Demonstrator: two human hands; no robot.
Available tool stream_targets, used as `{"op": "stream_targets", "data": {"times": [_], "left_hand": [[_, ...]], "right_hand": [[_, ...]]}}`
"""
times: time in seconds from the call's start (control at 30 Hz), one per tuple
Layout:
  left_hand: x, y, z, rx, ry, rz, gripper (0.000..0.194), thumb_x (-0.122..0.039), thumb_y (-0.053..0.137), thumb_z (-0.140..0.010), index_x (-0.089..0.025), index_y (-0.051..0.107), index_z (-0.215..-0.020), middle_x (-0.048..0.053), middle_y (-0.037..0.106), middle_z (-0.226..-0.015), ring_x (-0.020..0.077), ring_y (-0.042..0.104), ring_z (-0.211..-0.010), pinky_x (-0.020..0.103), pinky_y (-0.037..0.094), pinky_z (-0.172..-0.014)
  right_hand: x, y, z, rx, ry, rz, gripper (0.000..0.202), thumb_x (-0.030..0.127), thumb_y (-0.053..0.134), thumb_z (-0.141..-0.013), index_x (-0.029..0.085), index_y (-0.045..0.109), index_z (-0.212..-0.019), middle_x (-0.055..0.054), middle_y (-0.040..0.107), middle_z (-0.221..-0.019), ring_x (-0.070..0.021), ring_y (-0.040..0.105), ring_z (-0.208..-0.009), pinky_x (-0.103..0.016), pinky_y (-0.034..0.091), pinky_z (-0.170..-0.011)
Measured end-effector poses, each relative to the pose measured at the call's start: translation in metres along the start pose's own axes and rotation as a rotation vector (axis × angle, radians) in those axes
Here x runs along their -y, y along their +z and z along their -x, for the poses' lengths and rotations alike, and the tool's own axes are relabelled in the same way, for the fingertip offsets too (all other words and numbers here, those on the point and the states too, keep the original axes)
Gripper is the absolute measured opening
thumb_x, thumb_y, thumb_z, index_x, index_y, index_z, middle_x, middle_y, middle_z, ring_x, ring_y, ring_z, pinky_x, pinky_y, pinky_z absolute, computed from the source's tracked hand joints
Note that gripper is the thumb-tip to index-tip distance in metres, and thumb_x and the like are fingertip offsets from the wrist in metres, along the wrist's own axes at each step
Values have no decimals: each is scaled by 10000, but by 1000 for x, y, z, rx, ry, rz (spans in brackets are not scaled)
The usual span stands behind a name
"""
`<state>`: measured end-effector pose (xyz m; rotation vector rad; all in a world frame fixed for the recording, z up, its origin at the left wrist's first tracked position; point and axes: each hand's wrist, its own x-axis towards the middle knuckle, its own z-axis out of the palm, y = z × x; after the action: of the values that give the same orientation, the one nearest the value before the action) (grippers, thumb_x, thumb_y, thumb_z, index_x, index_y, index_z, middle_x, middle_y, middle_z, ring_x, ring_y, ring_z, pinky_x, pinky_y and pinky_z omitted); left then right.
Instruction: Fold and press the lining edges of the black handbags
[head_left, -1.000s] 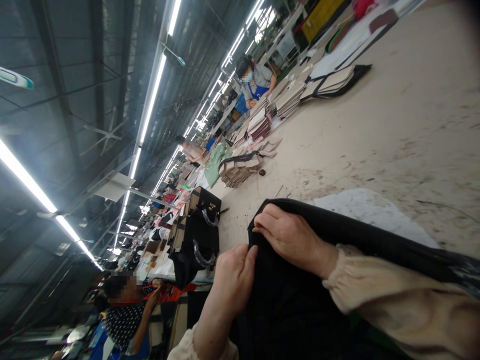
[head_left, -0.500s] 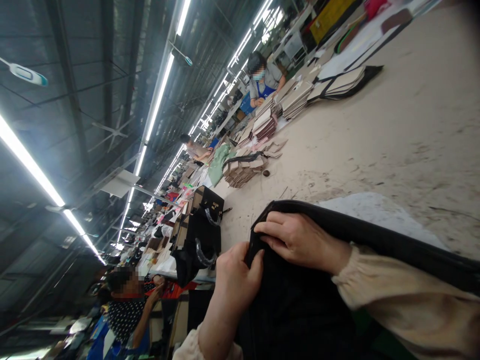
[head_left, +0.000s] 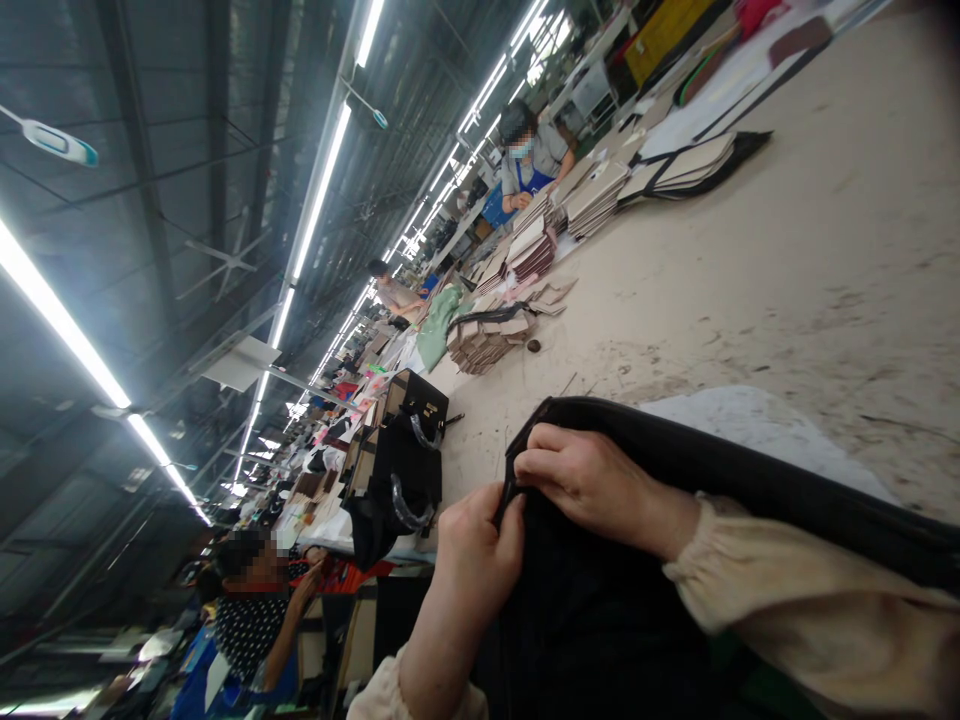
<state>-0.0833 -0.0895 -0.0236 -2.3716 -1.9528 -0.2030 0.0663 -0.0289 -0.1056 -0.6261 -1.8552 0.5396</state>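
A large black piece of material (head_left: 600, 590) with a thick rolled edge lies over the near side of the table. My left hand (head_left: 480, 545) pinches its left edge, thumb on the near face and the fingers hidden behind. Just above and to the right, my right hand (head_left: 592, 480) grips the same edge close to the upper corner, its fingers curled onto the fabric. The two hands are close together, a small gap between them. Part of a white sheet (head_left: 742, 420) shows beyond the rolled edge.
Black bags with wrapped handles (head_left: 409, 460) stand left of my hands. Farther along the table (head_left: 750, 270) are a stack of beige pieces (head_left: 487, 340), a green cloth (head_left: 439, 325) and more stacks. One person (head_left: 532, 165) works across the table, another (head_left: 251, 620) sits at lower left.
My right hand's fingers have curled in closer on the black edge near the corner. My left hand has barely moved and keeps its pinch.
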Motion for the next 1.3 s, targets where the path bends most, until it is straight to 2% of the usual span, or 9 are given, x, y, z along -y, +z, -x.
{"op": "stream_targets", "data": {"times": [0.2,0.47,0.8,1.0,1.17,1.3], "left_hand": [[2,1,2,53,0,-24,267,-275,430,-908,-160,557,-703,20,585,-632,111,519,-558,237,300,-539],[1,1,1,51,27,-82,285,-272,395,-924,-170,499,-679,14,555,-626,109,500,-562,237,301,-551],[-2,-1,1,43,27,-19,313,-286,410,-913,-168,451,-626,-9,478,-581,95,437,-554,228,275,-536],[-1,1,-3,8,5,29,364,-310,401,-916,-167,397,-581,-29,397,-536,79,379,-516,224,244,-511],[2,2,-5,-10,-18,-32,408,-329,401,-908,-167,333,-540,-35,341,-502,75,345,-485,235,218,-500],[3,1,-6,-8,-27,-48,418,-338,397,-905,-170,310,-533,-38,317,-492,77,331,-476,236,213,-494]], "right_hand": [[-4,0,0,26,-47,-75,143,109,483,-858,194,584,-804,13,462,-813,-87,430,-680,-219,302,-588],[1,6,1,-33,24,-67,129,152,470,-888,197,577,-832,8,493,-832,-93,460,-703,-224,320,-609],[8,3,-1,-49,101,-4,131,234,499,-901,198,583,-807,6,529,-839,-92,509,-705,-222,342,-617],[12,5,-2,-78,164,23,120,250,501,-904,211,607,-863,-5,560,-870,-113,550,-749,-231,383,-658],[7,2,-3,-130,177,11,177,237,538,-885,232,571,-1059,-8,589,-947,-137,578,-838,-245,425,-743],[3,-2,-2,-143,180,34,132,247,525,-895,226,592,-1007,-10,587,-913,-131,579,-807,-239,430,-727]]}}
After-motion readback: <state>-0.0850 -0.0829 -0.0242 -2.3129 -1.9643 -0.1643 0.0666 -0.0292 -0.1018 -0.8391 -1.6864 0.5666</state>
